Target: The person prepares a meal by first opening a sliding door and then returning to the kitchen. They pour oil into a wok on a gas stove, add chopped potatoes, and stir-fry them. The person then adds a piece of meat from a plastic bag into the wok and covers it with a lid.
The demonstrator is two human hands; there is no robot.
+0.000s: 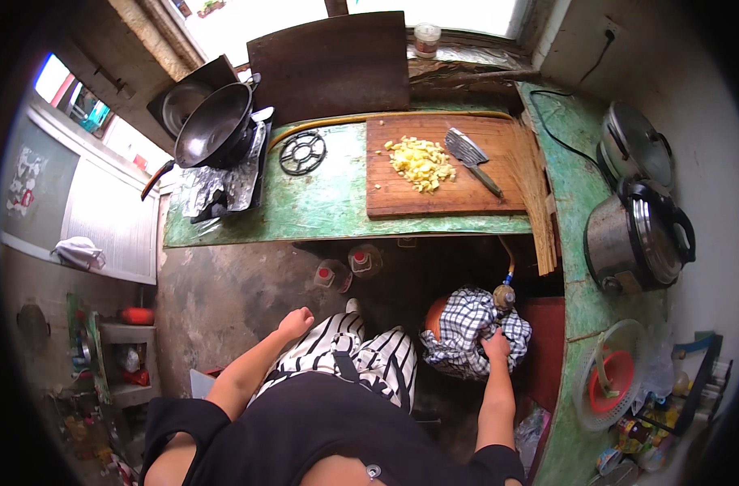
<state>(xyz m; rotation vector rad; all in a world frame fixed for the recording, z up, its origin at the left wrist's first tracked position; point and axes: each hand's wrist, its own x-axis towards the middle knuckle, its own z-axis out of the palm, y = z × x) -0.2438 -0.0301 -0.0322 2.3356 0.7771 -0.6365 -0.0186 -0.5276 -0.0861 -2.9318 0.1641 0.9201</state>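
Note:
My left hand [296, 322] is by my left knee, its fingers curled, with nothing seen in it. My right hand [496, 345] is down on a black-and-white checked cloth [467, 313] and seems to grip its folds; the fingertips are partly hidden. The cloth is bunched over an orange gas cylinder [434, 318], of which one side shows. A brass-coloured regulator [503, 297] with a hose [511, 262] pokes up just beyond that hand.
On the green counter [321, 203], a wooden cutting board [400, 203] bears diced pale-yellow pieces [421, 164] and a cleaver [467, 152]. A wok [214, 130] rests on the foil-covered stove [223, 188] at left. A pressure cooker [631, 237] and colander [615, 331] stand at right.

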